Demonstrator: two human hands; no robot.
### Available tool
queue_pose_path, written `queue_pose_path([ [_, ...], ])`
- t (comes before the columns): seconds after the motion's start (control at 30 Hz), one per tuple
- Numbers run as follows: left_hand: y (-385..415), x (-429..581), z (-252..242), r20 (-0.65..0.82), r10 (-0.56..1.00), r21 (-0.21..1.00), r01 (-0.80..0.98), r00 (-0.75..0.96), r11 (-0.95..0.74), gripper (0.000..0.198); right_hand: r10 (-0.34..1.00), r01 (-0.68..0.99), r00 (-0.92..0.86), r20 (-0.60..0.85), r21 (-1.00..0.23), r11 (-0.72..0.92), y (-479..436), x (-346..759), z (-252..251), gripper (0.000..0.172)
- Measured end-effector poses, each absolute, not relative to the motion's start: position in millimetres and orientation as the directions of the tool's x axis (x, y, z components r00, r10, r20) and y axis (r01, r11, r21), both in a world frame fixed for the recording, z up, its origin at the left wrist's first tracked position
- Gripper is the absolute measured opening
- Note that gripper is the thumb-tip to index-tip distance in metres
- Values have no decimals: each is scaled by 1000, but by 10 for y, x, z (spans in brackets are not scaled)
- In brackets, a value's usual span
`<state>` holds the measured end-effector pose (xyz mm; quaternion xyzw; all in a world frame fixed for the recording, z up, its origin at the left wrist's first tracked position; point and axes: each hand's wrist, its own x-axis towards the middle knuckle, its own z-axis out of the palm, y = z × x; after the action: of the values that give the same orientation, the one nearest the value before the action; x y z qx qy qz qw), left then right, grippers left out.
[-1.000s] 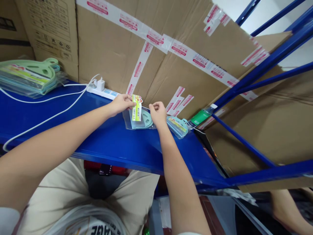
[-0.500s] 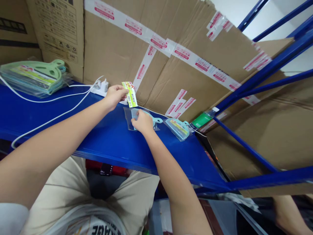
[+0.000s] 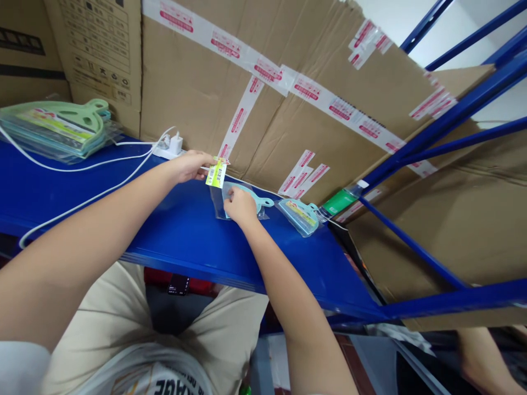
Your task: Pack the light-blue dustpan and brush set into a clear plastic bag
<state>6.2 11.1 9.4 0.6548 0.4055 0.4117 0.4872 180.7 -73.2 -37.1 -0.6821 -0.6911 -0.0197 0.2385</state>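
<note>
Between the fingers of my left hand [image 3: 194, 166] is a yellow-green and white label card [image 3: 216, 172], held just above the open end of a clear plastic bag. My right hand [image 3: 241, 205] is closed on the near side of that bag [image 3: 218, 204], its fingertips partly hidden. Inside the bag lies a light blue dustpan [image 3: 259, 201], its looped handle pointing right. To the right rests another bagged blue dustpan [image 3: 300, 215] with a yellow label in it.
A stack of bagged green and blue dustpans [image 3: 61, 129] lies at the left, near white cables and a power strip [image 3: 169, 147]. A green-labelled bottle [image 3: 343, 200] leans by the blue rack post. Cardboard [image 3: 197, 88] walls the back of the blue shelf [image 3: 177, 219]. A person's arm [image 3: 486, 356] shows lower right.
My left hand has brought the label card down and slightly left, closer to the bag's edge. My right hand has barely shifted on the bag.
</note>
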Motion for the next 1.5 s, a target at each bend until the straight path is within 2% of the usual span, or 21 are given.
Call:
queue_pose_path([
  [0.07,136,44,86,149,925,970,131,349,-206,10,930,937,71,361,-344,62,-724,1806,-370,20],
  [0.17,120,33,106,74,940,992,74,332,-105,12,925,913,96,368,-402,65,-713,1812,-362,20],
  [0.37,-41,-6,213,-106,962,994,63,250,93,52,918,857,149,368,-512,66,-706,1832,-308,20],
  [0.47,-48,-72,209,-169,915,980,159,367,117,60,925,806,187,330,-590,47,-723,1837,-256,19],
  [0.6,42,-139,99,-248,744,952,298,621,69,63,930,754,237,281,-657,7,-740,1847,-201,20],
  [0.8,76,-74,-27,-194,631,961,275,751,-31,52,924,708,239,300,-705,46,-691,1891,-247,20],
  [1.07,37,88,-136,-163,710,976,215,685,16,57,926,690,233,298,-722,58,-643,1922,-283,19],
  [1.5,-52,312,-144,-121,879,989,129,460,69,49,929,660,238,283,-749,59,-658,1919,-251,17],
])
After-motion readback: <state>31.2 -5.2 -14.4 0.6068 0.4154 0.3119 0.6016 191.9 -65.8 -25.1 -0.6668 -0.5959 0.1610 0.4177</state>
